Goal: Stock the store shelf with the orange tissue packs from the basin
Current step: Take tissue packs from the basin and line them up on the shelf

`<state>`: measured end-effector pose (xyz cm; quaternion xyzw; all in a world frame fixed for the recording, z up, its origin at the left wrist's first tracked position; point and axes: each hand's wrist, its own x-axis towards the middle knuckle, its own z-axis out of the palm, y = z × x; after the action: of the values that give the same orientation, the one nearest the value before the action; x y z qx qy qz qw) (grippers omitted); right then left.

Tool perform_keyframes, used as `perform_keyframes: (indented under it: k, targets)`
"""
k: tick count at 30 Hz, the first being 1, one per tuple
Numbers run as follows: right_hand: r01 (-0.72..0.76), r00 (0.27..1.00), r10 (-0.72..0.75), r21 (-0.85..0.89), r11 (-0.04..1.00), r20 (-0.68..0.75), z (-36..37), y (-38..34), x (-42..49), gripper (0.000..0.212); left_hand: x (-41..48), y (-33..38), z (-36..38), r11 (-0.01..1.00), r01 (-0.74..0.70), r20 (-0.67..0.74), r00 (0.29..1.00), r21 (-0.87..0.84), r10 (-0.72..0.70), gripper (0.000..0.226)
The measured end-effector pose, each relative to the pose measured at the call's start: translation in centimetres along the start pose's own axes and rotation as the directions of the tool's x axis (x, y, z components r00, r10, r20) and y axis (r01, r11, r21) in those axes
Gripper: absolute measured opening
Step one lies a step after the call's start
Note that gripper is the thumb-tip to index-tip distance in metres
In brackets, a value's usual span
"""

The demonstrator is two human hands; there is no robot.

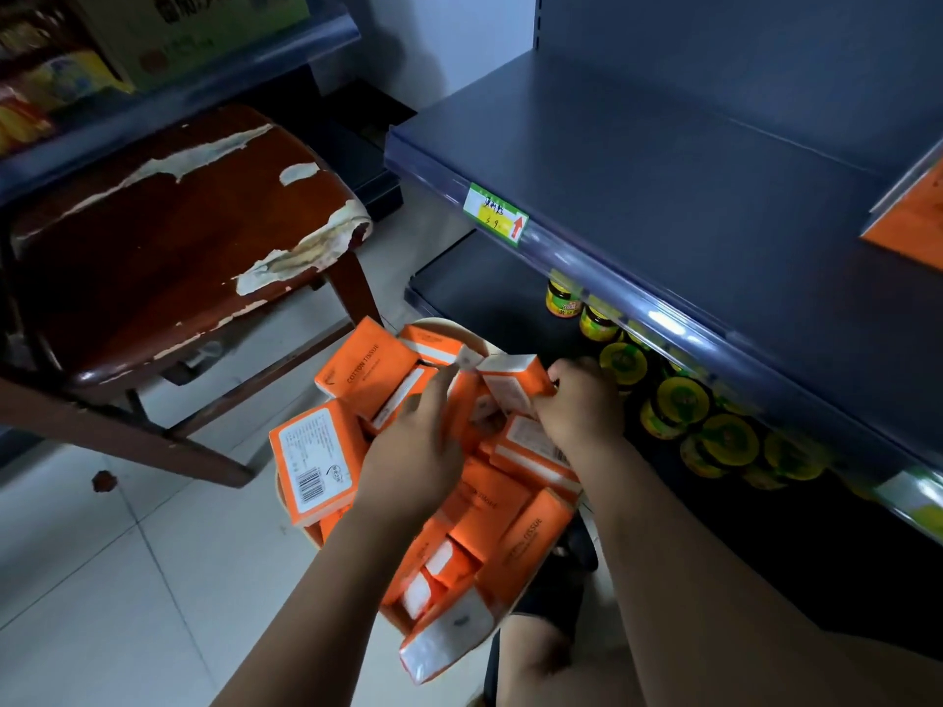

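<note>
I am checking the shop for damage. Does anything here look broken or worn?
Yes. The brown padded chair seat left of the pale round basin is damaged: its covering has peeled in pale strips and patches.

Orange tissue packs (352, 372) — at least ten are showing in the pile, others are only peeking out, so an exact total is not countable. One basin (449, 325) is holding them. Two hands are reaching in: left hand (408, 451) and right hand (581, 408), the right one gripping one pack. Jars (684, 400) with yellow-green lids are sitting on the lower board — about nine are showing, the far ones blurring together. Two dark shelf boards (663, 160) are showing in the unit on the right. One price tag (495, 214) is sitting on the upper board's edge. One worn chair (168, 222) is standing near the basin. One cardboard box (204, 38) is sitting top left.
</note>
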<state>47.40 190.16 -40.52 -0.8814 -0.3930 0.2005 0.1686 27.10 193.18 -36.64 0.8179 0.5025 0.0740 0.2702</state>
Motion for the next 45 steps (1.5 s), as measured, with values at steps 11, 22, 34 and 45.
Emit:
perform_keyframes:
  k: [11,22,34,45]
  targets:
    - [0.147,0.989,-0.145,0.088,0.985,-0.029,0.7,-0.2,-0.5,0.028,0.2,-0.7,0.3,0.995,0.076,0.050,0.996,-0.058,-0.073,0.085]
    - [-0.138,0.990,0.114,0.806,0.576,0.088,-4.6,-1.7,-0.8,0.060,-0.7,-0.4,-2.2,0.723,0.175,-0.146,0.922,-0.668,-0.358,0.042]
    - [-0.257,0.966,0.163,0.758,0.599,0.199,-7.6,-1.1,-6.7,0.021,-4.0,0.8,-6.7,0.672,0.079,-0.119,0.963,-0.736,-0.243,0.050]
    - [-0.602,0.799,0.043,0.798,0.041,0.600,-10.0,-2.9,-9.1,0.030,-6.0,0.4,-9.8,0.550,-0.017,-0.183,0.952,-0.835,-0.247,0.040]
